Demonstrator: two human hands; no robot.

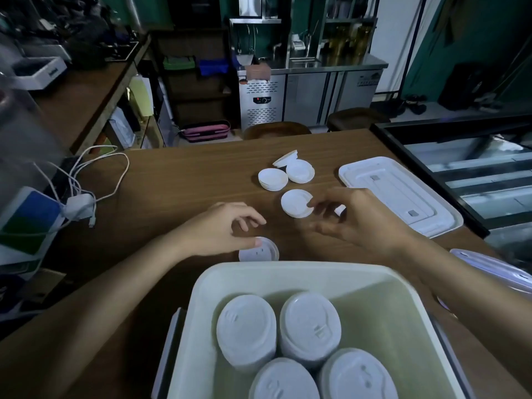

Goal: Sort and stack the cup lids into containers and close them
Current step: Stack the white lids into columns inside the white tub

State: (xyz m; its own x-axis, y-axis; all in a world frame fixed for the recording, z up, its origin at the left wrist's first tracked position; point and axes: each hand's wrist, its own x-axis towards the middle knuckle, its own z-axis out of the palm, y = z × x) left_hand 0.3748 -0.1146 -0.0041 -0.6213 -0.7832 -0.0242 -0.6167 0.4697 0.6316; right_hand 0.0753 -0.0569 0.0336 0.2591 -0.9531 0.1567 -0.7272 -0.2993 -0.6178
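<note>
Four lid stacks stand in the pale near container. Just past its far rim, the left hand rests its thumb on a lid; whether it grips is unclear. The right hand, fingers loosely apart, touches a loose lid. More lids lie beyond, beside a flat container cover near the right edge of the table.

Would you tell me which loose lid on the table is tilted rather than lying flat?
The farthest lid, propped on edge against its neighbour; that one and the stack beside it lie flat.

Dim indoor light, murky dark corners, wide-angle bending at edges, soft blur throughout
</note>
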